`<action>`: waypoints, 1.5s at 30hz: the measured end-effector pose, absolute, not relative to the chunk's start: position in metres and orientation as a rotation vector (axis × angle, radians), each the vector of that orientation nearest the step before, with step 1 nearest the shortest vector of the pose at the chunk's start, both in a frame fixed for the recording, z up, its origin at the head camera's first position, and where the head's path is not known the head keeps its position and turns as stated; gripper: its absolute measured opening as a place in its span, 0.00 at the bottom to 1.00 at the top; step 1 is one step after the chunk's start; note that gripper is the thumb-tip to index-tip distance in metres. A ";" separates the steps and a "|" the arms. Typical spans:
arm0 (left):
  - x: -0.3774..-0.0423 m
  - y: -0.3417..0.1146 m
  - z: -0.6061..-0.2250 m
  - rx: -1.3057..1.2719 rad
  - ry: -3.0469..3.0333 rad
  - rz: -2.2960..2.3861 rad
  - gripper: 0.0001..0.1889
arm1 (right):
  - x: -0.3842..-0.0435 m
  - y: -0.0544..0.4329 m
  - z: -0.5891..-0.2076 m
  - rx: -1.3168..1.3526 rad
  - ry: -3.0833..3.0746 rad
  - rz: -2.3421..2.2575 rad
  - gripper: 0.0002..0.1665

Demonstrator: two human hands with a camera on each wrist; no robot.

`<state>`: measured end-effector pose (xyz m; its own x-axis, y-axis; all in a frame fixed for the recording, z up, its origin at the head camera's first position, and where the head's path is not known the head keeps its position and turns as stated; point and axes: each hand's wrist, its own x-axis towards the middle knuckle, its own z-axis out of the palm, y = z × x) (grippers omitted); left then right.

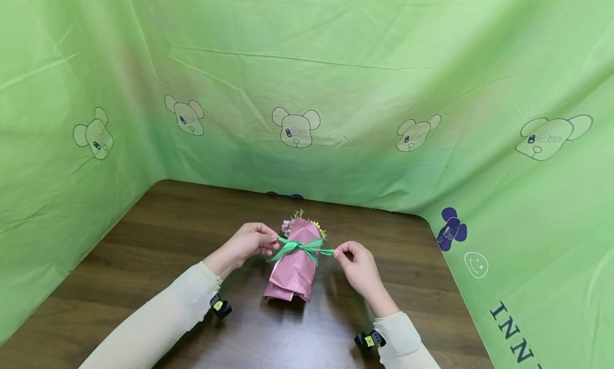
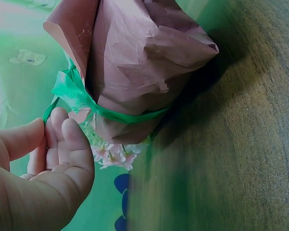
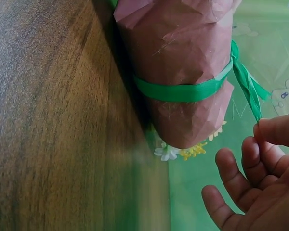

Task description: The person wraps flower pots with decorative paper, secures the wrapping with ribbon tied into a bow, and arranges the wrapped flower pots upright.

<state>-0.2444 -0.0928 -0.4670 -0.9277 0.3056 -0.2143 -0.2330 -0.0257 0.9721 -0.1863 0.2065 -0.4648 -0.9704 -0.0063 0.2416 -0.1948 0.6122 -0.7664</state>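
A small bouquet (image 1: pixel 295 275) in pink wrapping paper lies on the table, its lilac, white and yellow flowers (image 1: pixel 287 227) showing at the far end. Round its middle runs a green ribbon (image 1: pixel 300 246), knotted on top with a bow. My left hand (image 1: pixel 247 245) pinches one part of the ribbon between thumb and forefinger, left of the knot. On the other side my right hand (image 1: pixel 356 265) pinches another part, thumb against forefinger. The ribbon stretches between both hands. In the right wrist view the ribbon band (image 3: pixel 183 91) sits flat against the paper.
The brown wooden table (image 1: pixel 144 241) reaches back to a green cloth (image 1: pixel 297 81) with printed bear heads, which hangs at the back and both sides. Black wrist cameras (image 1: pixel 220 307) are strapped at both sleeves.
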 end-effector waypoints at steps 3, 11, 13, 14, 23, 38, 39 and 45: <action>-0.245 -0.093 -0.467 0.074 1.888 2.013 0.06 | -0.186 0.207 -0.464 0.165 -2.633 1.285 0.03; -0.245 -0.094 -0.470 0.070 1.906 1.995 0.05 | -0.185 0.208 -0.465 0.165 -2.647 1.271 0.04; -0.245 -0.095 -0.469 0.072 1.910 1.992 0.04 | -0.186 0.208 -0.465 0.161 -2.653 1.273 0.04; -0.245 -0.095 -0.469 0.075 1.912 1.992 0.04 | -0.185 0.208 -0.465 0.160 -2.655 1.275 0.04; -0.244 -0.098 -0.469 0.073 1.925 1.987 0.05 | -0.186 0.207 -0.464 0.142 -2.694 1.298 0.05; -0.246 -0.100 -0.477 0.074 1.870 1.977 0.05 | -0.188 0.216 -0.466 0.120 -2.703 1.520 0.05; -0.247 -0.101 -0.478 0.083 1.865 1.975 0.05 | -0.189 0.217 -0.466 0.128 -2.701 1.551 0.05; -0.250 -0.102 -0.482 0.109 1.867 1.933 0.09 | -0.191 0.218 -0.464 0.168 -2.777 1.601 0.06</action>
<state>-0.2497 -0.1021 -0.4824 -0.8964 0.3674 -0.2479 -0.2605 0.0158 0.9654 -0.1907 0.2183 -0.4643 -0.9922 -0.1242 -0.0068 -0.0563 0.4978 -0.8655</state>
